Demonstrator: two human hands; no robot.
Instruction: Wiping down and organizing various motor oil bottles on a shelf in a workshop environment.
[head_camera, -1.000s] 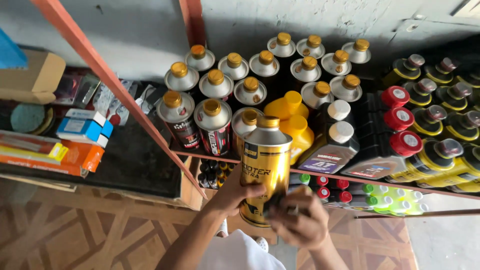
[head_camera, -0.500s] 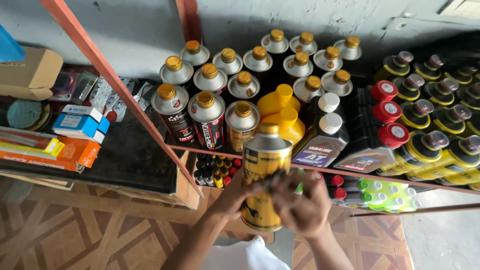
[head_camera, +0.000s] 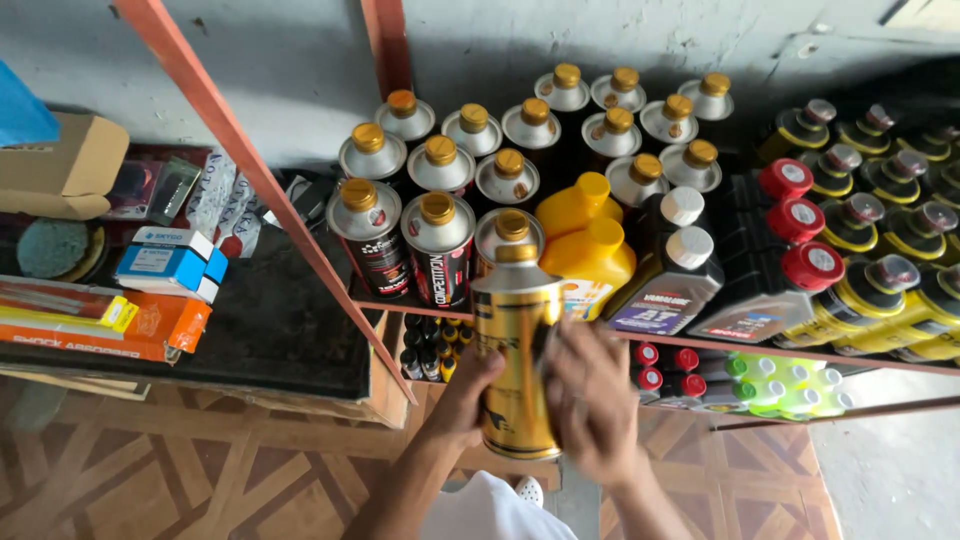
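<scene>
Gold can: a tall gold can (head_camera: 516, 355) with a gold cap is being held upright in front of the shelf (head_camera: 700, 343), not on it.
Left hand: the left hand (head_camera: 465, 395) is curling around the can's left side and gripping it.
Right hand: the right hand (head_camera: 590, 400) is pressing flat on the can's right side, fingers close together; it is blurry.
How far along: the can is out in the air, off the shelf. Nothing is showing it back in a row yet.
Silver cans: rows of silver cans (head_camera: 438, 245) with gold caps are standing just behind the gold can.
Yellow bottles: two yellow bottles (head_camera: 585, 250) are sitting beside them.
Dark bottles: dark bottles with white caps (head_camera: 688, 250) and red caps (head_camera: 810, 268) are standing to the right.
Small bottles: small green bottles (head_camera: 790, 380) are sitting on the lower shelf.
Boxes: a blue and white box (head_camera: 170, 262) and an orange box (head_camera: 100, 322) are lying far left.
</scene>
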